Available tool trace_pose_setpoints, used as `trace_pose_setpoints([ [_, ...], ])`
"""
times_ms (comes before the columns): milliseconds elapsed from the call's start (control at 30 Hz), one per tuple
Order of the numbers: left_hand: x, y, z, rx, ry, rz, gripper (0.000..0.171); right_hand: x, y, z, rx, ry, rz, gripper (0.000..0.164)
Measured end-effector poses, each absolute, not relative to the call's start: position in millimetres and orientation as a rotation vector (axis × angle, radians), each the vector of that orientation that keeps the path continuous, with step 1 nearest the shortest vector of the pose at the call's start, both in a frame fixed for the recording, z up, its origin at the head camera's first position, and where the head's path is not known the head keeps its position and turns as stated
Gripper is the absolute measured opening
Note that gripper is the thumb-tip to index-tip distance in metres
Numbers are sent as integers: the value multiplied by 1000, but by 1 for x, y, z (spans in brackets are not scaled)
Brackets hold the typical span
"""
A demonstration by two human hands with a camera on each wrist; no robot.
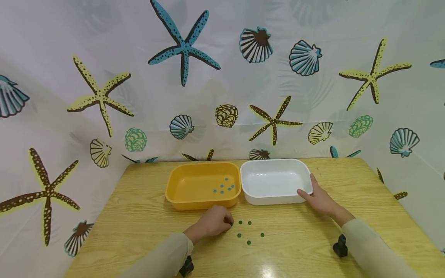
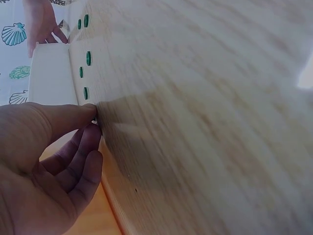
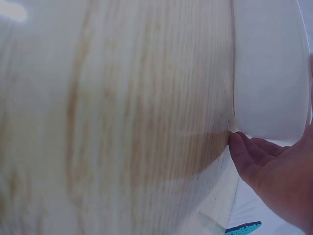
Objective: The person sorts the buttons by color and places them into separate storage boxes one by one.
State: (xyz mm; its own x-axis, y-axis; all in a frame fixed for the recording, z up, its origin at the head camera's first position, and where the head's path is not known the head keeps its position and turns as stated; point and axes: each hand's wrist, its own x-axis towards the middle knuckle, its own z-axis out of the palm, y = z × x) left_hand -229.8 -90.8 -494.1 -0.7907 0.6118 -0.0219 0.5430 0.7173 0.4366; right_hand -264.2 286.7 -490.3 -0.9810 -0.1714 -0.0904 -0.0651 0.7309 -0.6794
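On the wooden table, my left hand point(image 1: 214, 221) is low in front of the yellow tray. Its thumb and index finger pinch a small green disc point(image 1: 231, 224), mostly hidden by the fingertips point(image 2: 90, 111) in the left wrist view. Several more green discs point(image 1: 239, 235) lie spread out to the right of that hand. My right hand point(image 1: 321, 199) holds the right end of the white tray point(image 1: 274, 200), its thumb over the rim and its fingers point(image 3: 242, 152) along the outer wall, close to the tabletop. Nothing shows inside the white tray.
The yellow tray point(image 1: 201, 205) stands left of the white one, their ends side by side. Several small blue discs point(image 1: 221, 186) lie in its right half. A patterned cloth with starfish and shells point(image 1: 208, 88) hangs behind the table point(image 1: 139, 224) and along both sides.
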Motion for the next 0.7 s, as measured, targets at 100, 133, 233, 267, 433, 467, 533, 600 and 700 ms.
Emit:
trace_pose_setpoints([
  [100,-230,-91,-494,934,2754,624,7,-265,287,-490,-198,2786,-1089,101],
  [133,-231,-91,-494,938,2753,624,7,-265,287,-490,-198,2785,-1092,101],
  [233,-231,-91,-492,949,2750,619,6,-264,287,-489,-195,2784,-1098,100],
  [267,-231,-91,-492,948,2749,618,6,-264,286,-489,-193,2784,-1098,100],
  [433,-231,-90,-491,921,2745,622,7,-264,286,-489,-187,2785,-1097,99],
  [467,-231,-90,-491,914,2743,626,8,-264,286,-489,-186,2784,-1098,99],
  [533,-230,-90,-491,904,2739,641,10,-264,286,-490,-182,2783,-1097,99],
  [600,-230,-90,-492,899,2738,651,13,-265,286,-490,-176,2781,-1092,99],
  [700,-229,-90,-492,900,2741,665,16,-265,286,-490,-170,2775,-1087,100],
])
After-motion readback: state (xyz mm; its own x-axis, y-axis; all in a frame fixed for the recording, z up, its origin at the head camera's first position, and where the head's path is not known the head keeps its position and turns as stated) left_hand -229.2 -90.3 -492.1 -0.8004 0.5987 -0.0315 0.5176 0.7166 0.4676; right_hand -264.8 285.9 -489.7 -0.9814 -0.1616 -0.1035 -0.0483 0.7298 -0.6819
